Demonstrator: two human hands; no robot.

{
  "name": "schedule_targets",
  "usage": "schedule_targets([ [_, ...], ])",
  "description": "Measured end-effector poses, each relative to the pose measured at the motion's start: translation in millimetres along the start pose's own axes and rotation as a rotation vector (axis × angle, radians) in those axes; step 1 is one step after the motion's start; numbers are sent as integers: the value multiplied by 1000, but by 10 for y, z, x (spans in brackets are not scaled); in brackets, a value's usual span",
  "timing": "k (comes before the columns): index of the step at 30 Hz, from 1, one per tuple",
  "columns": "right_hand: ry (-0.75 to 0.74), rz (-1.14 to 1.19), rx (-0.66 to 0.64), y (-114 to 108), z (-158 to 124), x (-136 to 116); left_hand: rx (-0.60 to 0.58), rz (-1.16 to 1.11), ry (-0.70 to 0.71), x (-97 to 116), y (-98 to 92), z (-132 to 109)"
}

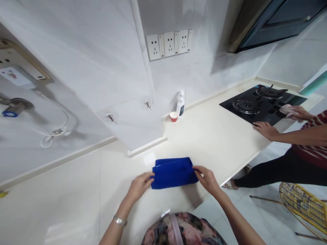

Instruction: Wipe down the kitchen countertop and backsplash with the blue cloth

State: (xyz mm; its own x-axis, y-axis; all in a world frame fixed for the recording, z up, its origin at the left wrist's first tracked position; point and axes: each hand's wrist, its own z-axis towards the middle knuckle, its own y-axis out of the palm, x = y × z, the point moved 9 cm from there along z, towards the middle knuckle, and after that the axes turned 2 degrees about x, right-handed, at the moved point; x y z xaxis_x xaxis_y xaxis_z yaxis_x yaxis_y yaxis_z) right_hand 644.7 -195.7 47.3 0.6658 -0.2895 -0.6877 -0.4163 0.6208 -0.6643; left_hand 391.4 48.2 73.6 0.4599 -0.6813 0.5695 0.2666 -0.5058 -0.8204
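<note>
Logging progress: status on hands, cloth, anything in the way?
Left hand, right hand: pinching opposite ends of blue cloth. Cloth looks folded. Bottle, cup: near wall, not blocking.

A glossy, cream-coloured table runs along the wall from the left side to the far right, with a thin seam across its left part and a low raised strip where it meets the wall. The folded blue cloth is at its near edge, either on the surface or just above it, while a white bottle and a small red-and-white cup stand side by side near the wall. A black gas stove occupies the right end, and a small yellow item, too cut off to identify, lies at the far left.
</note>
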Motion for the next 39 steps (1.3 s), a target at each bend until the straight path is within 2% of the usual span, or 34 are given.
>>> schedule_targets([
  [2, 43, -58, 189, -21, 273, 15, 169, 29, -74, -117, -105, 191],
  [4, 25, -178, 251, 171, 420, -92, 279, 58, -96, -132, -36, 322],
  [6, -56, -316, 149, 585, 435, -285, 283, 80, -27, -12, 233, 410],
  [8, -144, -430, -25, 1055, 327, -449, 218, 101, 91, 172, 603, 446],
  [10, -184, -495, -135, 1372, 185, -519, 183, 145, 154, 285, 895, 434],
  [12, -196, -522, -183, 1510, 95, -521, 193, 256, 189, 329, 1049, 405],
  [14, -200, -527, -205, 1532, 71, -495, 202, 380, 224, 337, 1111, 384],
  [18, -167, -509, -216, 1468, 173, -429, 199, 464, 230, 302, 1104, 422],
  [21, -188, -485, -242, 1477, 353, -411, 209, 457, 194, 273, 1076, 551],
  [26, -222, -473, -266, 1556, 824, -361, 235, 428, 114, 186, 988, 964],
  [32, -99, -543, -234, 1705, 1346, -276, 259, 366, 50, 85, 867, 1490],
  [35, -73, -521, -223, 1780, 1547, -250, 277, 344, -4, 20, 840, 1645],
  [39, -137, -498, -238, 1882, 1761, -230, 301, 356, -55, -42, 819, 1748],
])
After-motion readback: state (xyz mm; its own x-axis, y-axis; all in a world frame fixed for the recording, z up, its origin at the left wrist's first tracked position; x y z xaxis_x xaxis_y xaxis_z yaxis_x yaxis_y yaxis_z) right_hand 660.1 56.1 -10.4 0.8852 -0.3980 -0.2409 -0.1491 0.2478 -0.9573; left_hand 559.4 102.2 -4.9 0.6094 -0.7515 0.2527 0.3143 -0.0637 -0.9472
